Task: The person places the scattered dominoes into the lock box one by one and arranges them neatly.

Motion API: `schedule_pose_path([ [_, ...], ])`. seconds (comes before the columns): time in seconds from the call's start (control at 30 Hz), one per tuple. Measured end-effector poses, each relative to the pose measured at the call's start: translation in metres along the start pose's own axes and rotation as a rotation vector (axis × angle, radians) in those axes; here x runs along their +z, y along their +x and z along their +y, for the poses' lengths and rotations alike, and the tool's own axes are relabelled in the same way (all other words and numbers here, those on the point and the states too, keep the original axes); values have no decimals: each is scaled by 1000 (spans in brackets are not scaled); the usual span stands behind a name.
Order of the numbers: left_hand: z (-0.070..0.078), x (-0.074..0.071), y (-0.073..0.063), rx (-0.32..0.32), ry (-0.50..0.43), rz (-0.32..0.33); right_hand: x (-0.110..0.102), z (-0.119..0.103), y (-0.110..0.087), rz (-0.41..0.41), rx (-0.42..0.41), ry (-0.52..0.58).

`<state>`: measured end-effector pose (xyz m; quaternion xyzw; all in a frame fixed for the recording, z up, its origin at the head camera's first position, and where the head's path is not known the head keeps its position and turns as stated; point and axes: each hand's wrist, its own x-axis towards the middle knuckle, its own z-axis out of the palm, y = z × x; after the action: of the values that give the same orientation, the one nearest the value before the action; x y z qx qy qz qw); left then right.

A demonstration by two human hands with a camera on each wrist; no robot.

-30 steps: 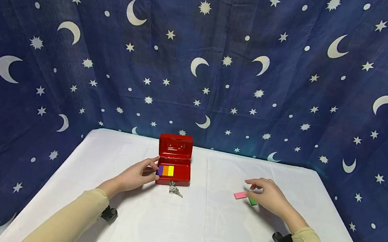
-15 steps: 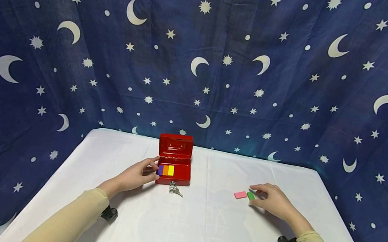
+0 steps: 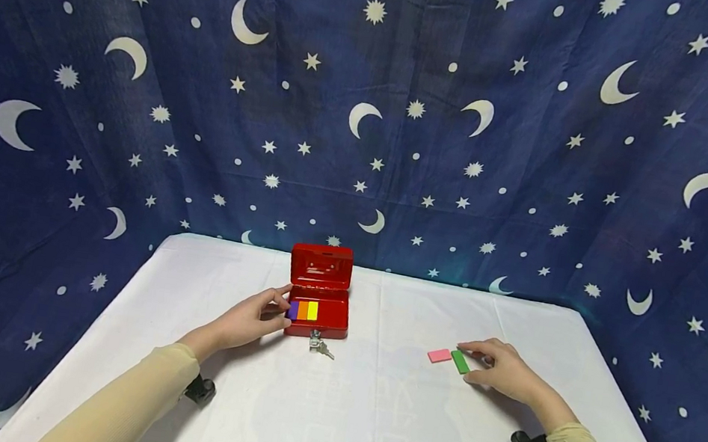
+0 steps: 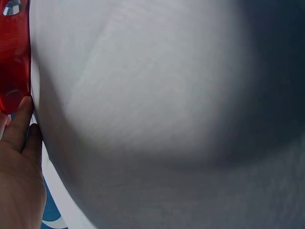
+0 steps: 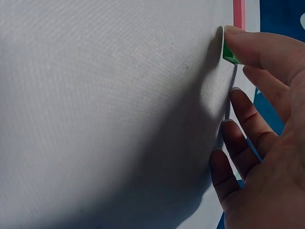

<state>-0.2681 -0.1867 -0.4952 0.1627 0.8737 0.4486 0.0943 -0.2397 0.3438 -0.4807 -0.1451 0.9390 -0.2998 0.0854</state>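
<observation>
My left hand [image 3: 255, 320] rests at the left side of an open red cash box [image 3: 332, 314], index finger and thumb spread along its wall. In the left wrist view a straight fingertip meets the red edge. Inside the box lie a purple tile [image 3: 293, 310], an orange tile [image 3: 303, 310] and a yellow tile [image 3: 312, 311]. My right hand [image 3: 503, 370] is low over the table, thumb and index finger spread at either end of a green tile [image 3: 459, 362]. The right wrist view shows the thumb overlapping that tile. A pink tile [image 3: 439, 355] lies just left of it.
The box lid [image 3: 321, 267] stands raised at the back. Keys [image 3: 325, 351] hang from the lock at the box's front. A white cloth [image 3: 367, 419] covers the table. Behind it hangs a dark blue curtain [image 3: 413, 184] with moons and stars.
My right hand has drawn back to the right, uncovering the green tile, and its thumb and index finger now straddle the tile. My left hand has stayed at the box.
</observation>
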Motion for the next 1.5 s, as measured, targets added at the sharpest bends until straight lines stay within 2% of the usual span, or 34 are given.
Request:
schedule_pose_path([
  [0.4, 2, 0, 0, 3, 9, 8, -1, 1, -1, -10, 8, 56],
  [1.07, 3, -1, 0, 9, 5, 1, 3, 5, 1, 21, 4, 34],
  [1.33, 0, 0, 0, -9, 8, 0, 4, 1, -1, 22, 53, 23],
  [1.5, -1, 0, 1, -6, 18, 2, 4, 4, 0, 21, 55, 20],
])
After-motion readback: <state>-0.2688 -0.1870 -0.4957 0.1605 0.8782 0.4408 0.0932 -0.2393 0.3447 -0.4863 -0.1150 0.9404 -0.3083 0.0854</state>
